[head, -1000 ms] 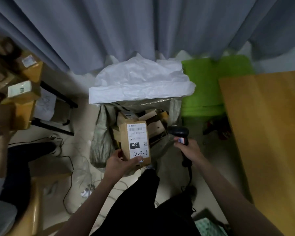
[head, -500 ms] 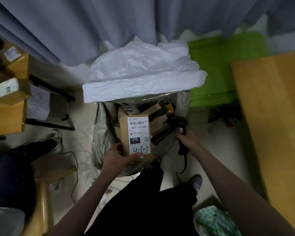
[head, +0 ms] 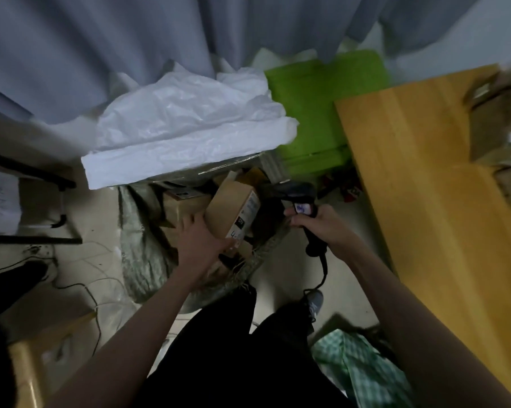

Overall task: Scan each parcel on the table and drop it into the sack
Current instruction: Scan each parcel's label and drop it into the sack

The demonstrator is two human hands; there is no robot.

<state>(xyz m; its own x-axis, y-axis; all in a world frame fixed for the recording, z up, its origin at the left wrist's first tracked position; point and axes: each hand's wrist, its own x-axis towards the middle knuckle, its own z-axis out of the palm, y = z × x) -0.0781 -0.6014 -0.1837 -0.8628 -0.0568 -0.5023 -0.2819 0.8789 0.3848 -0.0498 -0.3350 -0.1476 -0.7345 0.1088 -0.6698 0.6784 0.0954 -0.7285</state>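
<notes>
Above the open sack (head: 148, 254), whose white liner is folded back, a labelled parcel (head: 232, 213) that half a second ago was held upright now tips away over earlier boxes. The left hand (head: 199, 241), fingers spread, touches its near edge, apparently releasing it; the right hand (head: 322, 228) grasps the scanner (head: 303, 207) just beside the sack. More parcels (head: 497, 134) wait on the surface (head: 425, 187).

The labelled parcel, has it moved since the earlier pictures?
Yes. The labelled parcel has tipped rightward and gone down into the sack, among the boxes there.

Your room looks dim. The white sack liner (head: 186, 128) is brightest. Edges bend and blur; the parcels (head: 501, 134) maybe smear.
</notes>
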